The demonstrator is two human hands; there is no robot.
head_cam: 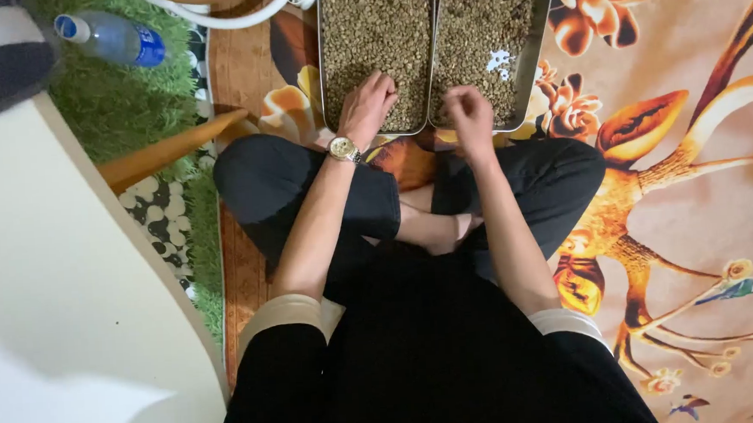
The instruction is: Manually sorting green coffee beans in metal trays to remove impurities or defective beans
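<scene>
Two metal trays stand side by side on the floor before my crossed legs, both filled with small greenish-brown beans. My left hand [367, 105], with a gold wristwatch, rests fingers-down in the beans at the near end of the left tray [324, 60]. My right hand [469, 115] hovers over the near end of the right tray [542, 40], fingers curled together as if pinching beans; what it holds is too small to tell. A few white bits [499, 60] lie on the beans in the right tray.
A flowered orange carpet [692, 178] covers the floor to the right. On the green mat at top left lies a plastic bottle with a blue label [112, 36]. A white table [62, 279] fills the left side, with a wooden leg [167, 149] beside my knee.
</scene>
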